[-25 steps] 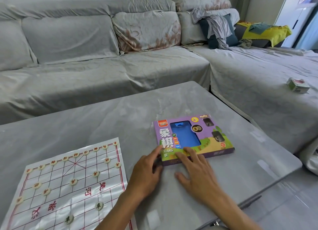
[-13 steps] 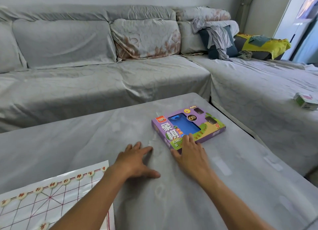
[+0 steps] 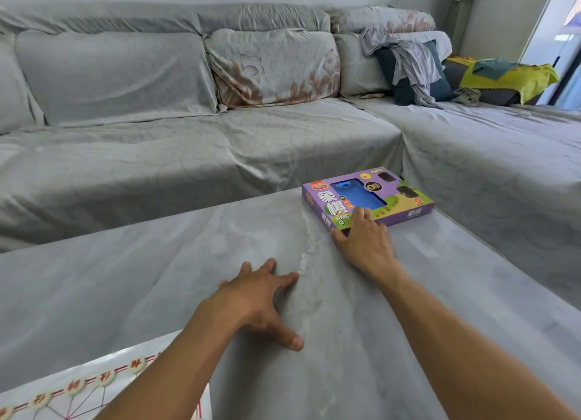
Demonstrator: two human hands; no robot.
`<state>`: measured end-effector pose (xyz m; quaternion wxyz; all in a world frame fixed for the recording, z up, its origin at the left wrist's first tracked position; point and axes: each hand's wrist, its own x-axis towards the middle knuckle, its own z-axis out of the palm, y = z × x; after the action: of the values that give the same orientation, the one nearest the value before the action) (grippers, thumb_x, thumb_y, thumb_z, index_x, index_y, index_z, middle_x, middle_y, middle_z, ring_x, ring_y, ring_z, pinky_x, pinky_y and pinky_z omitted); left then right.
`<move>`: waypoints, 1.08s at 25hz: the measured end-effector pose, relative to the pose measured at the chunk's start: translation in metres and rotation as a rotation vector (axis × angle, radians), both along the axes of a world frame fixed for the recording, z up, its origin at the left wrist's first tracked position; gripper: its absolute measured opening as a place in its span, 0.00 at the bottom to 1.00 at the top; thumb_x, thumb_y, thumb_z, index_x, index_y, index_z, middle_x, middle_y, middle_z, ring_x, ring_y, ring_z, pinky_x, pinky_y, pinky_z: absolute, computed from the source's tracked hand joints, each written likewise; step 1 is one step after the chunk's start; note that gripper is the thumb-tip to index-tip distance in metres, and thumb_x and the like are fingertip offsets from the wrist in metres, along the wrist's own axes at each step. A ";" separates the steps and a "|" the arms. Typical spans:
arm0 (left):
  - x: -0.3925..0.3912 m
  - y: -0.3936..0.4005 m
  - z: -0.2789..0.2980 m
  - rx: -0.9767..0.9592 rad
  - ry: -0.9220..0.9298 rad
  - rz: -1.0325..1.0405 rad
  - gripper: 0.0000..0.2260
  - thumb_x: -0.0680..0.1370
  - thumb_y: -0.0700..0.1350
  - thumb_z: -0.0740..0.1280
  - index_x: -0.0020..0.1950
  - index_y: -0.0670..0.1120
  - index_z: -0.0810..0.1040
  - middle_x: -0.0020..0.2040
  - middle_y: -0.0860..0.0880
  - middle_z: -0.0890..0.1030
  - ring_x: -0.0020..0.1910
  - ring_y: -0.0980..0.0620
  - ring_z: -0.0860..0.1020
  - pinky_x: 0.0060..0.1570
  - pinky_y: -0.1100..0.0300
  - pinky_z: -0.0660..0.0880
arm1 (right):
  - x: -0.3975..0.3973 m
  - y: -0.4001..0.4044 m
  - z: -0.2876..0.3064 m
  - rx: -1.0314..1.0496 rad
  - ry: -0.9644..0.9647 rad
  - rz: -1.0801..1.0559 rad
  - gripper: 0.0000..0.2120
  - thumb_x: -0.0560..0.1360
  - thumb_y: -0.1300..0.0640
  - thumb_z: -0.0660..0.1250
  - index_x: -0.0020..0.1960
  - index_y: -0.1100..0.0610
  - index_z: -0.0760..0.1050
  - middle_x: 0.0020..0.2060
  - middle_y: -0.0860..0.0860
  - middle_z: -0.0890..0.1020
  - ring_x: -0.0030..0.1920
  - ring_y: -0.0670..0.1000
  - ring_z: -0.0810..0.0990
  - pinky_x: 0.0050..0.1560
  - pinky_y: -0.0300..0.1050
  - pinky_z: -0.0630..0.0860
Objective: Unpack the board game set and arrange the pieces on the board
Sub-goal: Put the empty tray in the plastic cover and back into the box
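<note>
- At the lower left corner I see the board [image 3: 94, 397], a white sheet with red lines, only its far edge in view, lying flat on the table [image 3: 125, 278].
- A row of round pale pieces [image 3: 105, 378] with red characters sits along that far edge of the board; I cannot read the characters.
- My left forearm crosses over the board's right corner, and my left hand [image 3: 251, 303] lies flat on the bare grey table top, fingers spread and straight, thumb stretched out toward me. It holds nothing.
- Just right of the left fingertips, a pale streak of glare runs up the table surface toward the box.
- My right hand [image 3: 364, 240] reaches further out and rests on the near corner of the box [image 3: 367, 196]. The fingers lie fairly straight on the lid, the thumb sits on the table beside the box's near edge; I see a press, not a curled grip.
- The box is purple with a blue window and green strip, lying flat and closed near the table's far right corner, well apart from the board.
- Behind the table runs a grey-covered sofa [image 3: 188, 142], with a floral cushion [image 3: 273, 67] at centre.
- Far right on the sofa: a dark blue pillow [image 3: 405, 73] draped with grey cloth, and a yellow cloth [image 3: 515, 76].
</note>
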<state>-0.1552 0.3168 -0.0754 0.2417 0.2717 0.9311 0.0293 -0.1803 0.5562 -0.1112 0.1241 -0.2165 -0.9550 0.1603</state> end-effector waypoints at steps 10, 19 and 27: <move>0.002 0.000 0.003 -0.020 -0.025 -0.003 0.51 0.60 0.71 0.73 0.75 0.66 0.50 0.79 0.56 0.45 0.78 0.43 0.44 0.72 0.36 0.52 | 0.046 -0.021 -0.006 -0.028 0.030 0.030 0.30 0.73 0.41 0.64 0.71 0.51 0.60 0.76 0.54 0.55 0.63 0.62 0.71 0.60 0.53 0.70; 0.095 -0.205 0.036 0.492 0.486 0.369 0.18 0.78 0.53 0.66 0.67 0.53 0.74 0.69 0.56 0.72 0.67 0.54 0.70 0.66 0.60 0.66 | 0.128 -0.128 0.051 0.002 -0.103 0.451 0.17 0.73 0.43 0.69 0.61 0.45 0.75 0.73 0.48 0.66 0.66 0.55 0.73 0.65 0.51 0.68; 0.168 -0.499 0.018 0.213 0.606 0.869 0.18 0.76 0.46 0.66 0.65 0.52 0.75 0.68 0.50 0.72 0.65 0.45 0.70 0.61 0.52 0.70 | 0.150 -0.410 0.084 0.054 -0.099 1.036 0.13 0.78 0.44 0.64 0.61 0.42 0.74 0.72 0.40 0.66 0.65 0.45 0.72 0.64 0.42 0.69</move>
<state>0.0131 -0.1819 -0.0573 -0.1008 -0.1193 0.9776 0.1414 -0.0300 0.1460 -0.0274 -0.0114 0.2806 -0.9454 0.1655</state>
